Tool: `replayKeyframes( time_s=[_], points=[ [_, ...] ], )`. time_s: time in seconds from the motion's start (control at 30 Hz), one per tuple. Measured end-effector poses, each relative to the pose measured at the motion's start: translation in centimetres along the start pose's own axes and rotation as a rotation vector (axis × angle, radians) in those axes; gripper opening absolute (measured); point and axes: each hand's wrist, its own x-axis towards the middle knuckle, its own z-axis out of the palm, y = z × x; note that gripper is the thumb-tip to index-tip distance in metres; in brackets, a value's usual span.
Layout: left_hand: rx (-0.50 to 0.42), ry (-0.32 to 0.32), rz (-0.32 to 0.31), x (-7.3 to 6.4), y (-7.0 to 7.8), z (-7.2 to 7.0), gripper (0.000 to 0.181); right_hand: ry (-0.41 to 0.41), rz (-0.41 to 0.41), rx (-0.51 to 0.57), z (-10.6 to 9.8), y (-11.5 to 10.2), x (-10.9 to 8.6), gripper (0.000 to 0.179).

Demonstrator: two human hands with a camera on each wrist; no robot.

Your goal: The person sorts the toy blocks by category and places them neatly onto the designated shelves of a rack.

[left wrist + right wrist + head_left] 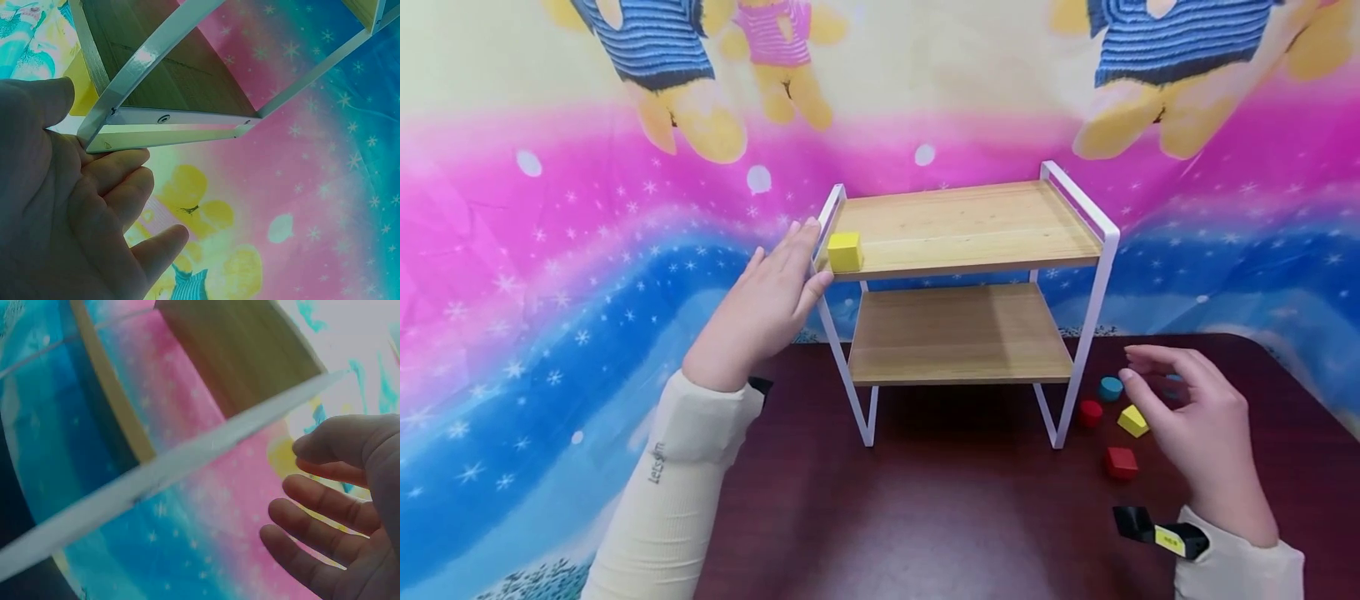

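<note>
At the upper left corner of a two-tier shelf [962, 333], my left hand [767, 304] lies against the white metal side frame [147, 59], its fingers extended. A yellow cube [845, 252] sits on the top board's front left corner, right by my left thumb. From below, the left wrist view shows a yellow sliver of it behind that frame. My right hand [1206, 425] hovers right of the shelf, fingers loosely bent and nothing between them. In the right wrist view, those fingers [319, 497] are spread beside the shelf's white bar.
Under and beside my right hand, several blocks lie on the dark table [955, 517]: a red cube [1121, 463], a red cylinder [1090, 413], a blue cylinder [1110, 388] and a yellow block [1132, 421]. A patterned cloth [587, 250] hangs behind the shelf.
</note>
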Motion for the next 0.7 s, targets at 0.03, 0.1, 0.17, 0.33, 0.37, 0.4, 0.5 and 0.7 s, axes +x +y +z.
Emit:
replayKeyframes(
  time_s=[0.03,0.1,0.17,0.33,0.37,0.4,0.5,0.7],
  points=[
    [0.0,0.001,-0.001,0.0,0.0,0.0,0.073,-0.018,0.006,-0.013,0.0,0.5,0.1,0.034],
    [-0.001,0.006,-0.003,-0.1,-0.1,0.0,0.073,-0.06,0.015,-0.036,-0.2,1.3,0.2,0.033],
    [0.001,0.012,-0.002,-0.1,-0.2,0.0,0.073,-0.113,0.031,-0.062,-0.3,2.2,0.3,0.033],
    [0.003,0.006,-0.004,-0.2,-0.3,0.1,0.073,-0.305,0.091,-0.111,-0.3,4.0,0.5,0.034],
    [0.002,0.004,-0.006,-0.2,-0.3,0.1,0.073,-0.341,0.095,-0.119,-0.2,4.3,0.5,0.034],
    [0.001,0.001,-0.007,-0.2,-0.3,0.1,0.073,-0.374,0.099,-0.126,-0.1,4.5,0.4,0.035],
    [0.002,0.003,-0.008,-0.2,-0.3,0.2,0.073,-0.448,0.108,-0.139,0.2,5.3,0.5,0.033],
    [-0.001,0.008,-0.007,0.1,-0.2,0.3,0.073,-0.601,0.17,-0.143,-0.2,7.1,0.7,0.032]
  ],
)
